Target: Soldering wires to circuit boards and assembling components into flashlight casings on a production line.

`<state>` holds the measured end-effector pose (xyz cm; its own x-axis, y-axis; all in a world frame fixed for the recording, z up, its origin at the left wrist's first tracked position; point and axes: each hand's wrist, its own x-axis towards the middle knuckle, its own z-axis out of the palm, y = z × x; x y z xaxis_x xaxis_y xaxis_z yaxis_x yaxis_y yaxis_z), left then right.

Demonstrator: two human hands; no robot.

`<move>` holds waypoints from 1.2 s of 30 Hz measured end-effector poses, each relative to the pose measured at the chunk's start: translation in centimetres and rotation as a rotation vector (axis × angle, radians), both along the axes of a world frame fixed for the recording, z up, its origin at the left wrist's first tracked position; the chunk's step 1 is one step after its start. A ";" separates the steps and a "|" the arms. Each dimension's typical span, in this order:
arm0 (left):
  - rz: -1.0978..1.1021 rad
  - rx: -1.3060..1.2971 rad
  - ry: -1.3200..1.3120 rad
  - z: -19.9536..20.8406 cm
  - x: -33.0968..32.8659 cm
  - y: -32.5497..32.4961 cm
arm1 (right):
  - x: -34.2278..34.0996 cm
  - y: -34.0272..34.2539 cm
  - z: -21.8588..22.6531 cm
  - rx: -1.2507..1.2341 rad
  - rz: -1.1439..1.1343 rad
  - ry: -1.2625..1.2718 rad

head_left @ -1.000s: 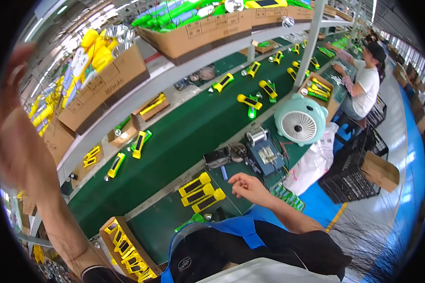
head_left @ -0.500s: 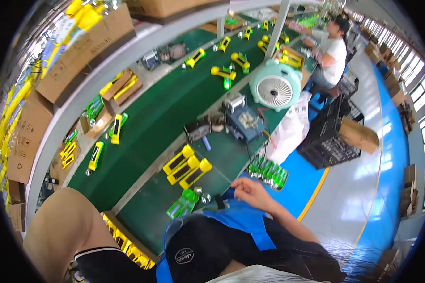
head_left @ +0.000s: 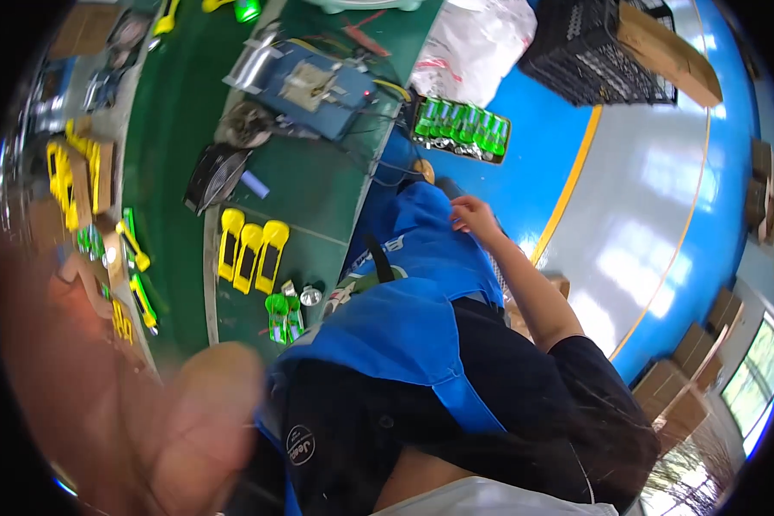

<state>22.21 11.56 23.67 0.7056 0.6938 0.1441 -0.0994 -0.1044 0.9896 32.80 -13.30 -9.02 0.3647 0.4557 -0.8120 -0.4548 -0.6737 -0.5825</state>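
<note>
My left hand (head_left: 189, 430) looms large and blurred at the lower left, close to the camera; its fingers are smeared. My right hand (head_left: 475, 217) hangs beside the blue apron (head_left: 387, 322) on my lap, fingers loosely bent and apart, with nothing visible in them. On the green bench to the left, three yellow torch-shaped casings (head_left: 248, 256) with dark panels lie side by side. Nearer to me are a pair of green parts (head_left: 284, 318) and a round silver reflector (head_left: 310, 296). Neither hand touches these.
Behind the casings stand a dark box-like device (head_left: 217, 176) and a blue machine (head_left: 314, 86) with cables. A tray of green parts (head_left: 460, 127), a white sack (head_left: 473, 47) and a black crate (head_left: 598, 52) stand right of the bench. A green conveyor (head_left: 176, 172) runs along the left.
The view has swung downward and to the right. My left arm has come nearer the camera and blurred. My right hand stays beside the apron, and the casings remain on the bench.
</note>
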 end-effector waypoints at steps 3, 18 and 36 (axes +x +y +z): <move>-0.100 -0.168 -0.038 -2.7 7.2 -2.2 | 3.1 -7.4 -1.5 -0.059 -0.301 -0.061; 0.156 -0.228 1.062 -56.5 13.7 -8.9 | 14.3 -19.1 -16.6 -0.270 -0.070 -0.399; 0.052 -0.348 1.470 -93.3 19.7 6.9 | 32.0 -10.8 -62.0 -0.573 0.140 -0.565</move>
